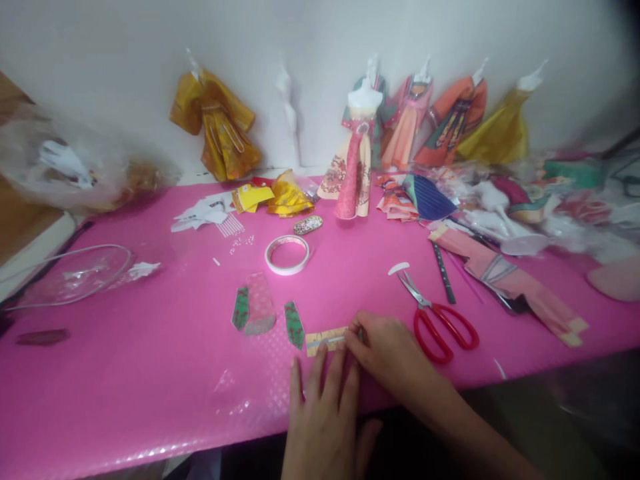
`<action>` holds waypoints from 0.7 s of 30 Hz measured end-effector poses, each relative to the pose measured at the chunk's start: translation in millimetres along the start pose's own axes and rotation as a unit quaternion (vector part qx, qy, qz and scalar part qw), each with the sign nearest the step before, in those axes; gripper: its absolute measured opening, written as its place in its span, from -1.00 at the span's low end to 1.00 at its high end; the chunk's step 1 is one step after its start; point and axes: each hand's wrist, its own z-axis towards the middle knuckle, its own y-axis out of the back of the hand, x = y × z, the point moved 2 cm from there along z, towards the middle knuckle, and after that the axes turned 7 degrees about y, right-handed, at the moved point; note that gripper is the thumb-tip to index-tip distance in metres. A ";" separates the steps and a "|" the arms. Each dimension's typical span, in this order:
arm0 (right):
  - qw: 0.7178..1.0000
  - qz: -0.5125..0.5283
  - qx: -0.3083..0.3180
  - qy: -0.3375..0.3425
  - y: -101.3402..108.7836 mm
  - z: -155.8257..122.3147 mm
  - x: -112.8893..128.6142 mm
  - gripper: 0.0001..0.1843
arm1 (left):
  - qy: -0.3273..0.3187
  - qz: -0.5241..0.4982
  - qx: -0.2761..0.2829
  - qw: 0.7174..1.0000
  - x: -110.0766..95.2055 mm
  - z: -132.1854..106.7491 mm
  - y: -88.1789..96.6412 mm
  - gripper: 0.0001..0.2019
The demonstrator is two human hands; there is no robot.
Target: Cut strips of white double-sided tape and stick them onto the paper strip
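I have the yellow strip [325, 334] on the near part of the pink desk [150, 373], right of the nearer green piece [294, 325] and left of the red-handled scissors [424, 303]. A narrow pale band [336, 339] runs lengthwise along it.

My left hand [323, 417] lies flat, fingers apart, with the middle fingertips on the strip's near edge. My right hand [387, 343] has thumb and forefinger together, clamped on the strip's right end as far as I can see; whether the band is caught in that pinch, I can't tell.

I judge the strip very light and limp, like thin cloth or paper, so it should crease or skid on the glossy desk cover if pushed unevenly. I'd expect little strength to be needed. The best hold, to my mind, is flat fingertips along the near edge and a small pinch at one end, clear of the band. The tape roll [287, 269] sits farther off.
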 end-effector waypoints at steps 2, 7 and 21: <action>1.000 0.004 0.001 0.001 0.3 0.3 0.2 -0.83 | 0.008 -0.001 -0.003 1.000 0.2 0.3 -0.8 -0.33; 1.000 0.015 -0.004 -0.001 2.3 1.1 -4.5 -0.86 | 0.018 0.001 0.000 1.000 -0.2 1.1 -2.5 -0.32; 0.984 -0.031 0.057 0.163 7.6 -29.5 2.9 -0.57 | -0.007 0.035 -0.025 0.999 4.0 2.1 -1.6 -0.43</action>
